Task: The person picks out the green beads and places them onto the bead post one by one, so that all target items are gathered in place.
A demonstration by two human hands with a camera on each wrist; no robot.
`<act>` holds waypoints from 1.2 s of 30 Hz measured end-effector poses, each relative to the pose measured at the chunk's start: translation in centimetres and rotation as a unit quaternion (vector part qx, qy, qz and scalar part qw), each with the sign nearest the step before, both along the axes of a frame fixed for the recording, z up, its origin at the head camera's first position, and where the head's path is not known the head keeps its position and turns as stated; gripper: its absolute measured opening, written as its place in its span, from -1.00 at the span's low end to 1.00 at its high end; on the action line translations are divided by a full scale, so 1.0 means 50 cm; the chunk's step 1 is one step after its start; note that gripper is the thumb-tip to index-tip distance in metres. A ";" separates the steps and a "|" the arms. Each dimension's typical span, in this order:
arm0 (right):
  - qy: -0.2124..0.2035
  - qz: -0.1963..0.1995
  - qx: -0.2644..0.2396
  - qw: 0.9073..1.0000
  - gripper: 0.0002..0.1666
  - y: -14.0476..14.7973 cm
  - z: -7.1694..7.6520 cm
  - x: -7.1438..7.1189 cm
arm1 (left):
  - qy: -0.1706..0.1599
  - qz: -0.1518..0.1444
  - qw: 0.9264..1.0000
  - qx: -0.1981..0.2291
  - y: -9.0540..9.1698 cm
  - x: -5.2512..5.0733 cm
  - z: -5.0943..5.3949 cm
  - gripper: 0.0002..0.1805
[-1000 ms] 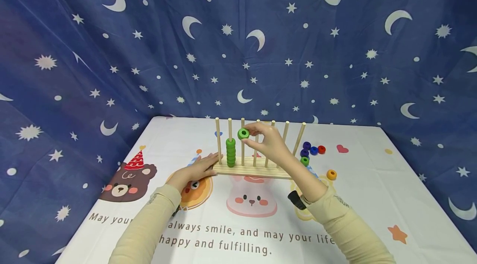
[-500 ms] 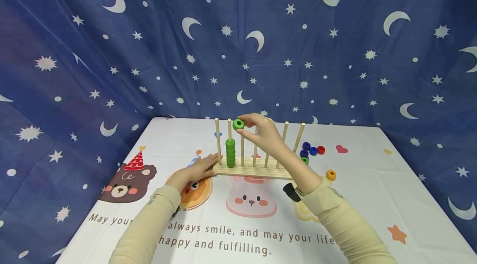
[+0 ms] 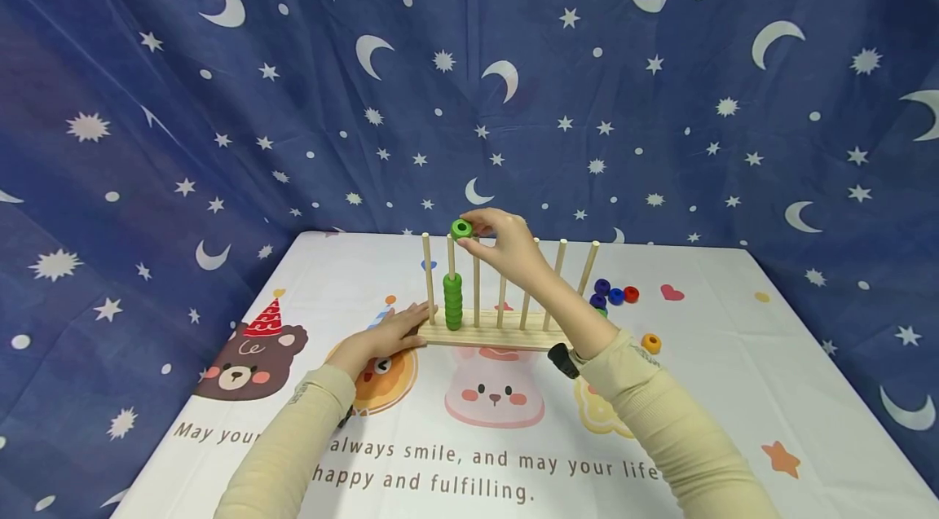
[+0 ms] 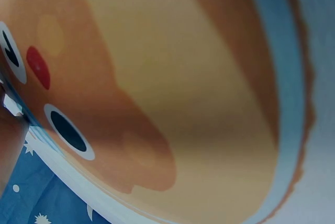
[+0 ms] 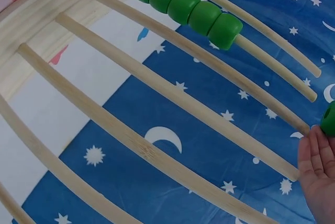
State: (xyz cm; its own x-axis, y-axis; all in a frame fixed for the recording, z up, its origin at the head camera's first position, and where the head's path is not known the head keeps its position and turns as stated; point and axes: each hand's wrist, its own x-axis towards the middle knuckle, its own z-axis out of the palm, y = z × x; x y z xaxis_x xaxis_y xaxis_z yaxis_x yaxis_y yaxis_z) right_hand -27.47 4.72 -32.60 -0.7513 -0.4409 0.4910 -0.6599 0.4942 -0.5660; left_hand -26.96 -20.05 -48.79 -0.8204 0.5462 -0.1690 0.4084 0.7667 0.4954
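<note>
Between the thumb and fingers of my right hand (image 3: 504,242) I pinch a green bead (image 3: 461,229), its hole showing, close to the top of the second peg from the left. Lower on that peg sits a stack of several green beads (image 5: 180,7). The pegs rise from a pale wooden base (image 3: 487,333). My left hand (image 3: 396,330) lies with fingers extended against the base's left end. At the right edge of the right wrist view, the right hand (image 5: 319,171) and part of its bead show. The left wrist view holds mostly printed cloth.
Loose beads lie right of the rack: purple (image 3: 602,287), blue (image 3: 616,296), red (image 3: 632,294) and orange (image 3: 650,343). Another green bead (image 3: 601,313) is partly hidden by the rack and arm. A blue starry curtain (image 3: 469,95) hangs behind the white printed tablecloth (image 3: 734,389).
My right hand has moved up and left with the green bead, from near the third peg to the top of the second. The left hand has stayed put.
</note>
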 end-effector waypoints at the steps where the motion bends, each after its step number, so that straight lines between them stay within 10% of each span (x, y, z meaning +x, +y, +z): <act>1: -0.004 -0.002 0.003 1.000 -0.58 -0.001 0.000 -0.002 | 0.001 0.000 1.000 0.001 0.000 0.000 0.000 -0.30; 36: -0.038 0.013 0.057 0.998 -0.57 -0.029 -0.002 -0.030 | 0.008 -0.010 1.000 0.006 -0.004 -0.007 -0.008 -0.31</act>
State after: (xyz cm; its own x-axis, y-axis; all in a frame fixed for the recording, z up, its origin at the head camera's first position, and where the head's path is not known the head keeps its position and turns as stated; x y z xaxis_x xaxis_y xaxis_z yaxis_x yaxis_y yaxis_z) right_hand -28.95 3.29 -32.71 -0.7724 -0.5105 0.3779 -0.6302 0.5422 -0.5557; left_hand -27.29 -20.23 -49.19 -0.8118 0.5643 -0.1499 0.4312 0.7525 0.4978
